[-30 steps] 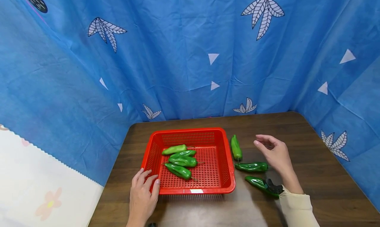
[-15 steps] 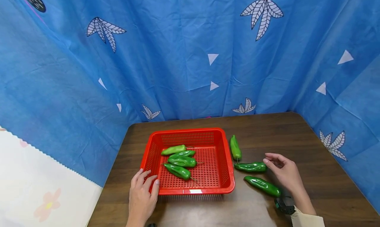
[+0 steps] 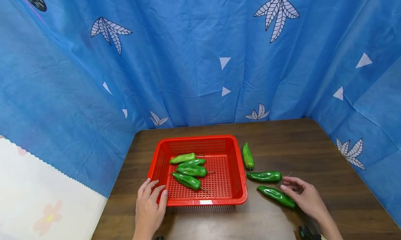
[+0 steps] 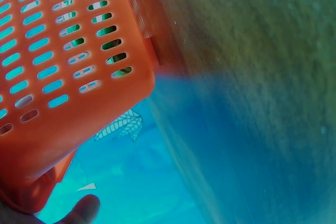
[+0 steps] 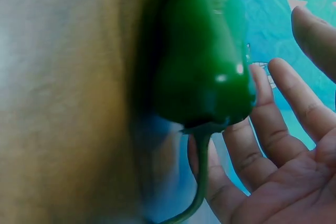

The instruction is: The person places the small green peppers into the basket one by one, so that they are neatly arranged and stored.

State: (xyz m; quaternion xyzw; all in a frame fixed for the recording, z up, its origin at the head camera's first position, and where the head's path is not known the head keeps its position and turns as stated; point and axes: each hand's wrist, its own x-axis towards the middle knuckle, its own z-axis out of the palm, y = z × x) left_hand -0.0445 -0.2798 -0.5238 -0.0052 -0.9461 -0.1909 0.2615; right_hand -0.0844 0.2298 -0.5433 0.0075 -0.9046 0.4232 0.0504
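The right hand's fingers are loosely bent and spread, clasping nothing. That right hand is beside the stem end of a glossy dark-green pepper lying aslant on the table; I can't tell whether skin meets it. Just past the fingertips, a second long, shiny dark-green pepper lies crosswise, and beyond that a lighter green pepper points away along the basket's right side.

The left hand rests relaxed, fingers apart, at the near left corner of a red perforated plastic basket. Inside, toward the left, one pale green pepper lies behind three darker, glossy green peppers bunched close together.

Under it all is a dark brown wood-grain table. A blue fabric curtain printed with white leaves and triangles surrounds the back and sides, and a white cloth with a faded flower shows at left.
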